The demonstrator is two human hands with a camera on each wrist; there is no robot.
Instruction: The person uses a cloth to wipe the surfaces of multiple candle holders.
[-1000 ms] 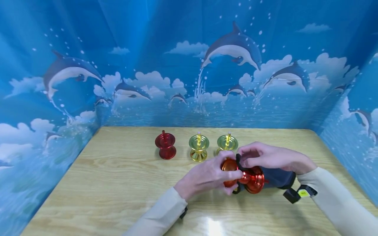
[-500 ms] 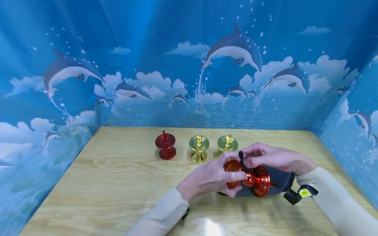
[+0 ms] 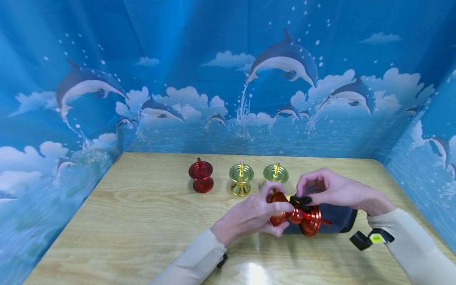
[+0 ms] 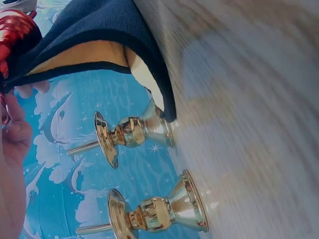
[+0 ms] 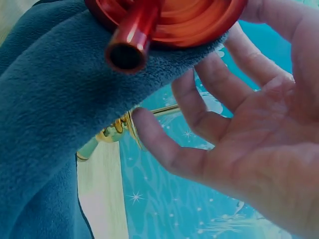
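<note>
From the head view, the left hand (image 3: 249, 215) curls its fingers and thumb round the near flange of an orange-red spool (image 3: 297, 215), which lies on its side just above the bench (image 3: 142, 221), directly to that hand's right. The right hand (image 3: 331, 190) reaches in from the other side, its fingertips pinching the black edge of a dark blue cloth pouch (image 3: 338, 219) over the spool's waist; the pouch trails away under that hand's wrist. Beyond both hands stand a red spool (image 3: 201, 176) and two gold spools (image 3: 241, 180), the second gold spool (image 3: 275, 173) just behind the left hand's knuckles. In the left wrist view, the pouch (image 4: 94, 30) hangs open beside the hand (image 4: 12, 149), and a bit of the orange-red spool (image 4: 15, 35) shows at its mouth; both gold spools (image 4: 132, 132) stand well clear on the bench (image 4: 249, 99). In the right wrist view, the spool's (image 5: 169, 20) flange and stub press against the pouch (image 5: 55, 109), while the hand's (image 5: 249, 139) fingers bend behind the cloth.
</note>
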